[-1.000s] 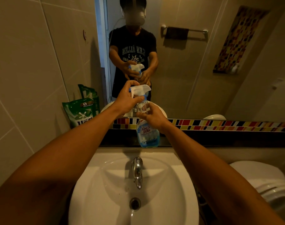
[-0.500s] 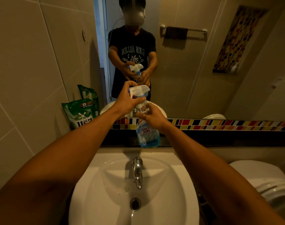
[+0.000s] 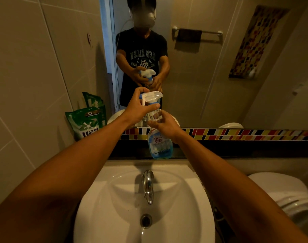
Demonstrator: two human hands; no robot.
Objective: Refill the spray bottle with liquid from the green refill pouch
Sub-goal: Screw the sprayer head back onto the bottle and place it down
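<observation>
A clear spray bottle [image 3: 160, 146] with a blue label stands upright on the dark ledge behind the sink, a little blue liquid at its bottom. My right hand [image 3: 164, 124] is wrapped around the bottle's upper body. Its white trigger head [image 3: 151, 97] is gripped by my left hand [image 3: 137, 107], fingers over the top and thumb across the neck. The green refill pouch [image 3: 85, 124] stands at the left end of the ledge, leaning against the tiled wall, apart from both hands.
A white sink [image 3: 114, 199] with a chrome tap [image 3: 148, 186] lies directly below the bottle. A toilet [image 3: 290, 195] sits at lower right. The mirror [image 3: 211, 76] above the mosaic tile strip [image 3: 237, 134] reflects the person, bottle and a towel bar.
Both hands stay on the bottle. My left hand has shifted slightly on the trigger head; the bottle stands in the same spot.
</observation>
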